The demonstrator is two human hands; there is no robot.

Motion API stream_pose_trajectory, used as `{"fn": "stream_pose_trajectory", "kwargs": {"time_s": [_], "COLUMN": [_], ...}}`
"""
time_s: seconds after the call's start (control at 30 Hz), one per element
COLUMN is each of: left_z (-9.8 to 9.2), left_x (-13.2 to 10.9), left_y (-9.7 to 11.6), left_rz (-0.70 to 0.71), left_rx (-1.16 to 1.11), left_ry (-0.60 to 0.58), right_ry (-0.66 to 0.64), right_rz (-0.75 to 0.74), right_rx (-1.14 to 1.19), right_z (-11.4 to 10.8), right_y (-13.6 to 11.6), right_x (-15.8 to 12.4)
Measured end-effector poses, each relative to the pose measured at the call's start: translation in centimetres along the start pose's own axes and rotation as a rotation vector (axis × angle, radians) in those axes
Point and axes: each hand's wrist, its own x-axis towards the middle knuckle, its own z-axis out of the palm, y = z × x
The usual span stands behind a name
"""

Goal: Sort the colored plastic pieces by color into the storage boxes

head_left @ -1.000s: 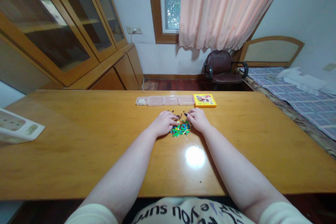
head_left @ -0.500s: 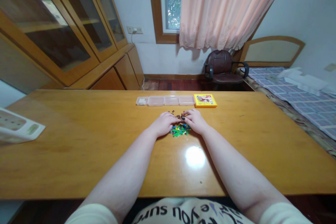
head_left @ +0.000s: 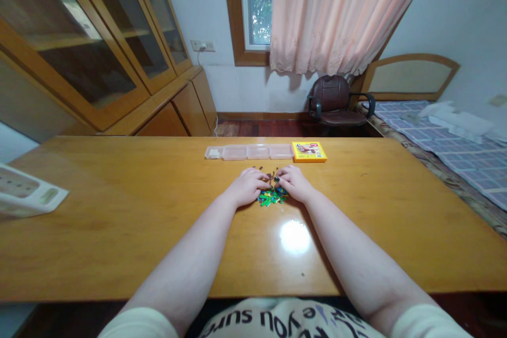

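Table (head_left: 150, 211): bright pieces (head_left: 272, 198) partly behind left hand (head_left: 248, 187)

Left hand (head_left: 246, 188) near right hand (head_left: 295, 183), both curled.

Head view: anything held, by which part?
Can't tell: left hand and right hand are at the small plastic pieces, any grip too tiny to see.

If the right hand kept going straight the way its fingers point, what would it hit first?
Probably the small brown pieces just ahead of the right hand, with the left hand beyond them; fingertip height above the table is unclear.
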Motion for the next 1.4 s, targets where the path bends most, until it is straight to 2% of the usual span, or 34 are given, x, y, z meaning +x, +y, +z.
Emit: {"fn": "stream_pose_trajectory", "kwargs": {"time_s": [0.23, 0.47, 0.67, 0.87, 1.1, 1.27, 1.4], "left_z": [0.1, -0.9, -0.2, 0.3, -0.3, -0.2, 0.0], "left_x": [0.0, 0.2, 0.0, 0.0, -0.1, 0.0, 0.0], "left_y": [-0.2, 0.5, 0.1, -0.1, -0.2, 0.1, 0.2], "left_rz": [-0.069, -0.080, -0.030, -0.021, -0.095, -0.003, 0.007], "left_rx": [0.027, -0.012, -0.031, -0.001, 0.037, -0.029, -0.037], "left_ry": [0.070, 0.083, 0.032, -0.015, 0.056, 0.040, 0.017], "right_ry": [0.019, -0.058, 0.042, 0.047, -0.003, 0.036, 0.010], "right_rz": [0.011, 0.014, 0.089, 0.030, -0.035, 0.041, -0.010], "right_rx": [0.005, -0.064, -0.073, 0.019, 0.024, -0.023, -0.012], "right_z": [-0.2, 0.2, 0.2, -0.4, -0.2, -0.2, -0.2], "right_y": [0.1, -0.3, 0.4, 0.0, 0.0, 0.2, 0.0], "right_x": [0.0, 0.1, 0.1, 0.0, -0.1, 0.0, 0.0]}}
